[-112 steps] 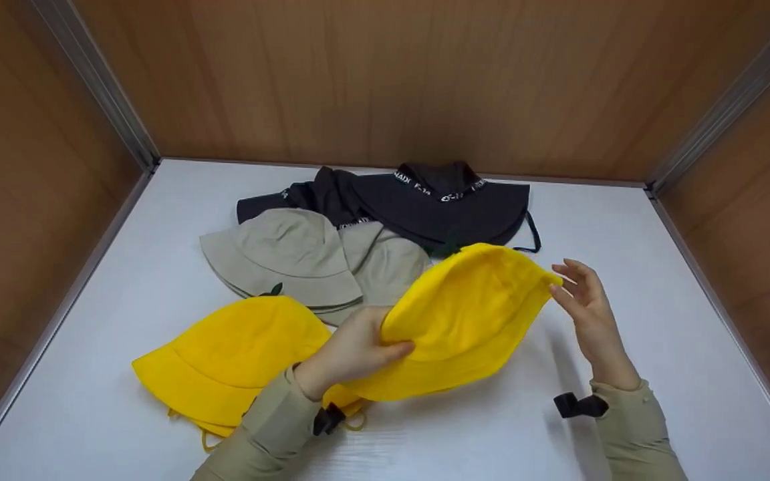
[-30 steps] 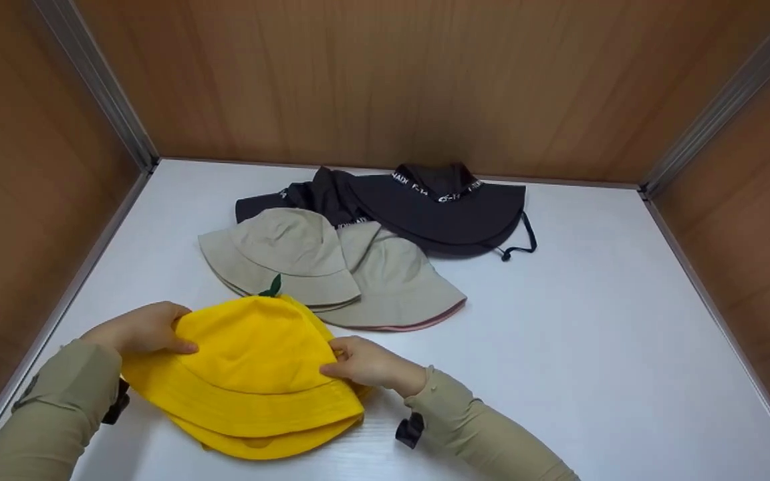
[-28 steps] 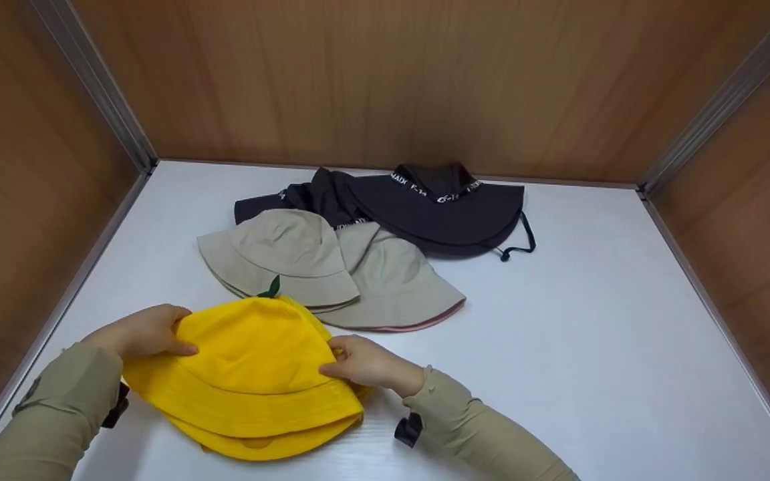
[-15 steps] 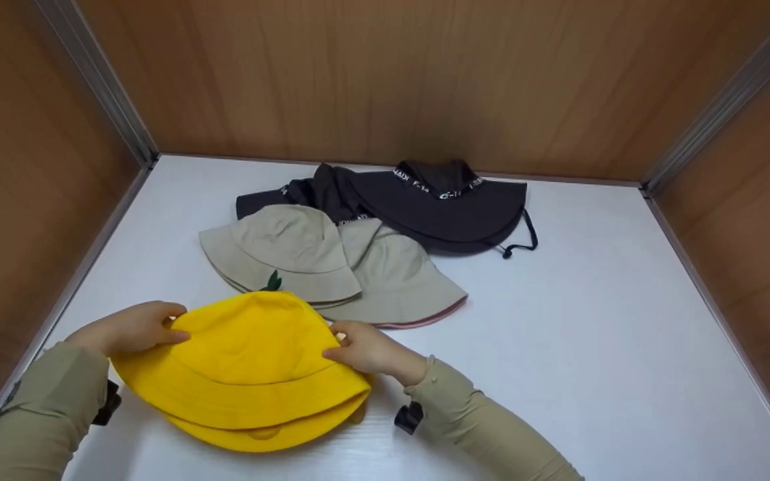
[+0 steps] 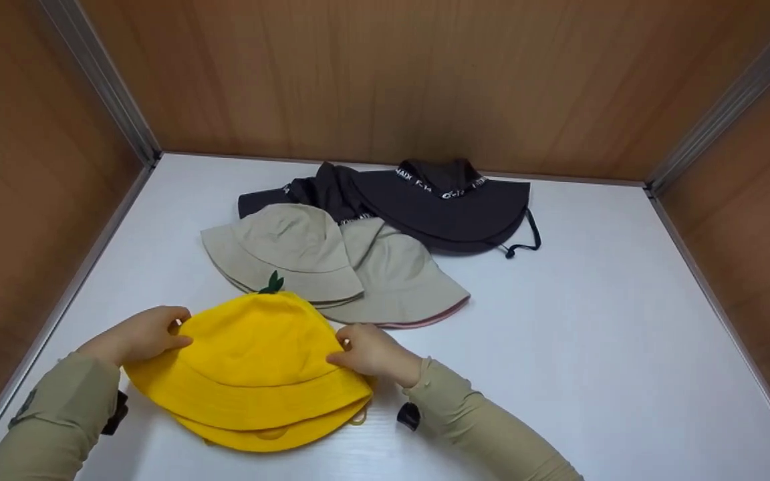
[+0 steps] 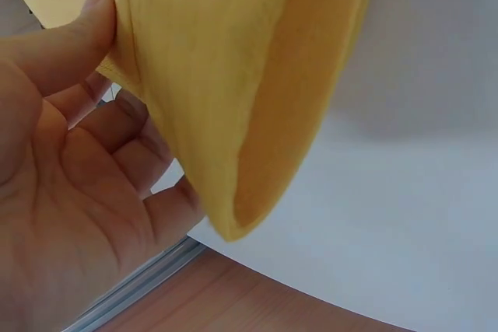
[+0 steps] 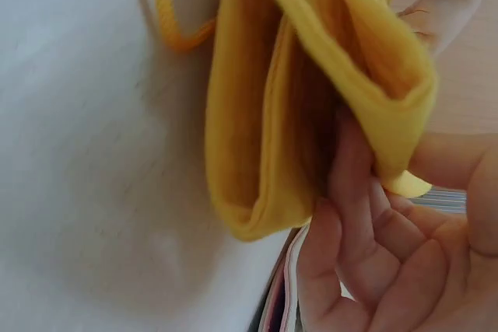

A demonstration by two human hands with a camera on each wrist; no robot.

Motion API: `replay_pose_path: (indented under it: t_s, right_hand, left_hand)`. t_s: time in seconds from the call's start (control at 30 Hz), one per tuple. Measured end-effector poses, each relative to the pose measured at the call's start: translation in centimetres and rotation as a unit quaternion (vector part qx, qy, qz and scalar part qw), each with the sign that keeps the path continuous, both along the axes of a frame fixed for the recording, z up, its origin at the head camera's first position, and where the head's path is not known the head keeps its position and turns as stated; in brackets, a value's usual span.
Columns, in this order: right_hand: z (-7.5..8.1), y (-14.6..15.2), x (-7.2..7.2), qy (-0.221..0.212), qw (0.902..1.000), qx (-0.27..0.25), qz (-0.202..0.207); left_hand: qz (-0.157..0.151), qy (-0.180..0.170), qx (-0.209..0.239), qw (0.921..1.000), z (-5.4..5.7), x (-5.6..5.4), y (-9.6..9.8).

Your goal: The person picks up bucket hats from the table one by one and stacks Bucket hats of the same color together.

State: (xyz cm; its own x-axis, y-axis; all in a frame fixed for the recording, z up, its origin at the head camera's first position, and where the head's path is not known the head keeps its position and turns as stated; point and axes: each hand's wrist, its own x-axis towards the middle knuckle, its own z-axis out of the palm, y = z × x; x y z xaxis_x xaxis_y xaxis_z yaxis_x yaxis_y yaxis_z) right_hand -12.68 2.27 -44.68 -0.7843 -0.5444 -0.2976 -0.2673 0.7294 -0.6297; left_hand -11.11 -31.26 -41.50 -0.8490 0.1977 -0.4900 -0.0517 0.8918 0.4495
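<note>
A yellow bucket hat (image 5: pixel 258 347) lies on its side at the front left, overlapping a second yellow hat (image 5: pixel 251 437) whose brim shows below it. A green leaf tip (image 5: pixel 274 283) pokes up behind the crown. My left hand (image 5: pixel 148 334) pinches the upper hat's left side, thumb in front. On the opposite side, my right hand (image 5: pixel 373 351) pinches it with thumb and curled fingers. In the right wrist view, fingers (image 7: pixel 354 169) reach between the layered yellow brims (image 7: pixel 268 138). The left wrist view shows the thumb (image 6: pixel 97 25) on the yellow cloth near the crown seam.
Right behind the yellow hats lie two overlapping beige bucket hats (image 5: pixel 291 250), the right one (image 5: pixel 405 280) edged in pink. Black hats (image 5: pixel 442 207) with white lettering and a cord (image 5: pixel 531 230) lie near the wooden back wall (image 5: pixel 385 80). The table (image 5: pixel 592 300) is white.
The yellow hat, earlier held up right of centre in my left hand, now overlaps the other yellow hat at the front left, with both hands on it. Within the last second it shifts only slightly.
</note>
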Motion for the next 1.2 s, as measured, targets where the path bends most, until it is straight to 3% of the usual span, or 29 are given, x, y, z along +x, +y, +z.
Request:
replay_pose_path:
  t_s: [0.23,0.43,0.6,0.7,0.83,1.0,1.1,1.2]
  right_hand:
    - [-0.3,0.3,0.1,0.058,0.9968,0.055,0.005]
    - [-0.2,0.6,-0.1,0.059,0.9962,0.062,0.016]
    - [0.1,1.4,-0.6,0.020,0.9996,0.019,0.007]
    - [0.5,2.7,-1.2,-0.037,0.9983,-0.045,-0.007]
    - [0.8,5.2,-2.1,-0.116,0.9818,-0.147,-0.035]
    - [0.6,8.6,-2.8,-0.169,0.9539,-0.236,-0.077]
    - [0.2,10.7,-3.1,-0.189,0.9389,-0.270,-0.099]
    - [-0.4,12.8,-3.2,-0.199,0.9263,-0.296,-0.121]
  left_hand:
    - [0.013,0.014,-0.007,0.9998,-0.4,0.2,0.5]
    - [0.001,0.035,-0.022,0.9992,-0.8,0.1,0.8]
    - [0.012,0.038,-0.030,0.9988,-0.3,0.1,0.9]
    - [0.019,0.055,-0.041,0.9975,0.1,0.4,1.3]
    - [0.036,0.095,-0.049,0.9936,0.6,0.8,2.4]
    - [0.058,0.167,-0.039,0.9834,1.5,1.0,4.7]
    - [0.067,0.210,-0.014,0.9753,1.9,1.1,6.7]
    - [0.074,0.228,0.030,0.9705,2.1,1.5,8.9]
